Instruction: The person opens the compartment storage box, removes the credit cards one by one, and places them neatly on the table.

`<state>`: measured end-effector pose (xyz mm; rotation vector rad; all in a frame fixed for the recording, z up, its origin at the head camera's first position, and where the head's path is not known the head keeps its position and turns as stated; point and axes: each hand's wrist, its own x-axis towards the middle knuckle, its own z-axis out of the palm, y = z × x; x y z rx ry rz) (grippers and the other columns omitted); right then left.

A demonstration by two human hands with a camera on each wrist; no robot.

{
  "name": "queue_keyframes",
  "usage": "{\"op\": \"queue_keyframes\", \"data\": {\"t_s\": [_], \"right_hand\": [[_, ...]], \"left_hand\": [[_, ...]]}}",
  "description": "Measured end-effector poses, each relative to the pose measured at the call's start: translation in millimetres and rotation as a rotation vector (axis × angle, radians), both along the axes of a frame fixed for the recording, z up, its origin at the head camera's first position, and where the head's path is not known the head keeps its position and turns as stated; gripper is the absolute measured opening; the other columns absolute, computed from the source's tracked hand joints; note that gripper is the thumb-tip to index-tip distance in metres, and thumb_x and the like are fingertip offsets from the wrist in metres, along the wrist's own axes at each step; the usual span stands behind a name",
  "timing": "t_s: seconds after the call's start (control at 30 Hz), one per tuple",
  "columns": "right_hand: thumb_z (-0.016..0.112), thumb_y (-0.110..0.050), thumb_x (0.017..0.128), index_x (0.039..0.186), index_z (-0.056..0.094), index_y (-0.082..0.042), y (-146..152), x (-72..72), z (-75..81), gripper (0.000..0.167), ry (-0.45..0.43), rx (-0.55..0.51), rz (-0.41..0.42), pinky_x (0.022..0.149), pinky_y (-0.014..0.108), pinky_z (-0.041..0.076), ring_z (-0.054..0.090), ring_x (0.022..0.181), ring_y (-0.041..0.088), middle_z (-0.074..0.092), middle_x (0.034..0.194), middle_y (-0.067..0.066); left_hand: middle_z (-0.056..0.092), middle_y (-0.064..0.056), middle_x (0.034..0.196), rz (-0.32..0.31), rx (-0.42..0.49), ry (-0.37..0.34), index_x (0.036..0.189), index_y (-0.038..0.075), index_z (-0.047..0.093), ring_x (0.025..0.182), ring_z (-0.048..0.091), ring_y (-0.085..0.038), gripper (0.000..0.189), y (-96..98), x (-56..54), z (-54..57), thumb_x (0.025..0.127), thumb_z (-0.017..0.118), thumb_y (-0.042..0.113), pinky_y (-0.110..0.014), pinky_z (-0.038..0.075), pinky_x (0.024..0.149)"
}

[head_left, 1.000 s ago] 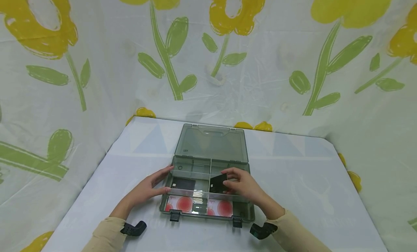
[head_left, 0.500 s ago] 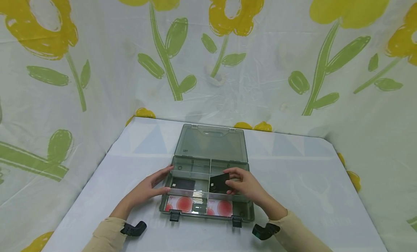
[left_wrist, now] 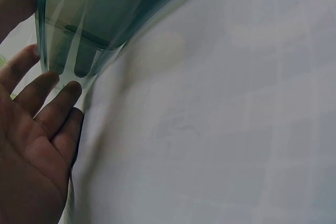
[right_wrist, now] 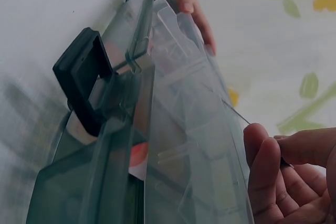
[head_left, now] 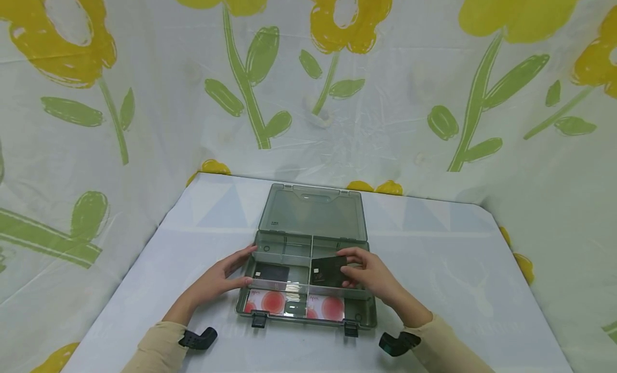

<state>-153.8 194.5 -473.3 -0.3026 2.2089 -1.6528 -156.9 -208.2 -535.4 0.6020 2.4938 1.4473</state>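
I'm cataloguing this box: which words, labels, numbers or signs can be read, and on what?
"VIP", faint, on the black card in the right hand.
Too small or blurred to read: mark on the lid; lettering on both red-circle cards; faint print on the tabletop.

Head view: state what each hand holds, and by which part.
The right hand pinches a black card by its right edge. The left hand holds nothing; it only touches the left side of the case.
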Motion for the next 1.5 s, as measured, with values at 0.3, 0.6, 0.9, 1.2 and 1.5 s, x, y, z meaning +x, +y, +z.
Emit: {"op": "queue_keyframes", "data": {"t_s": [0.3, 0.6, 0.9, 1.2, 1.5], "right_hand": [[0.065, -0.008, 0.100, 0.139, 0.056, -0.001, 10.8, 1.2, 0.4, 0.041, -0.007, -0.007, -0.024, 0.066, 0.031, 0.062, 0.070, 0.076, 0.026, 0.064, 0.118, 0.021], [0.065, -0.009, 0.100, 0.137, 0.056, -0.002, 24.0, 0.0, -4.1, 0.039, 0.006, 0.017, -0.052, 0.069, 0.031, 0.062, 0.069, 0.076, 0.021, 0.064, 0.118, 0.022], [0.065, -0.009, 0.099, 0.136, 0.058, -0.005, 38.6, 0.2, -0.3, 0.038, 0.040, 0.061, -0.100, 0.063, 0.033, 0.059, 0.070, 0.075, 0.025, 0.065, 0.118, 0.020], [0.066, -0.008, 0.099, 0.136, 0.059, -0.005, 55.3, -3.8, -0.6, 0.038, 0.045, 0.108, -0.168, 0.061, 0.033, 0.054, 0.068, 0.071, 0.021, 0.067, 0.116, 0.018], [0.063, -0.008, 0.100, 0.138, 0.056, -0.001, 75.7, -7.2, -0.3, 0.039, 0.069, 0.099, -0.222, 0.060, 0.029, 0.052, 0.065, 0.069, 0.021, 0.065, 0.117, 0.022]], "left_hand": [[0.030, -0.012, 0.165, 0.000, 0.002, -0.005, 0.158, 0.020, 0.039, 0.148, 0.033, -0.040, 0.076, 0.4, 0.3, 1.0, 0.093, 0.077, 0.032, -0.057, 0.029, 0.118], [0.030, -0.012, 0.165, 0.005, 0.007, -0.014, 0.158, 0.020, 0.039, 0.148, 0.033, -0.041, 0.076, 0.6, 0.8, 2.5, 0.093, 0.077, 0.032, -0.057, 0.028, 0.118], [0.030, -0.012, 0.165, 0.007, 0.005, -0.021, 0.158, 0.020, 0.039, 0.148, 0.033, -0.041, 0.077, 0.9, 1.0, 3.2, 0.092, 0.077, 0.032, -0.058, 0.028, 0.118], [0.030, -0.012, 0.165, 0.009, -0.004, -0.015, 0.158, 0.019, 0.039, 0.148, 0.033, -0.041, 0.078, 0.9, 0.6, 2.2, 0.092, 0.077, 0.033, -0.058, 0.028, 0.118], [0.030, -0.012, 0.165, 0.003, 0.003, -0.012, 0.158, 0.018, 0.038, 0.148, 0.033, -0.040, 0.077, 0.3, -0.2, 0.8, 0.092, 0.077, 0.033, -0.058, 0.028, 0.118]]}}
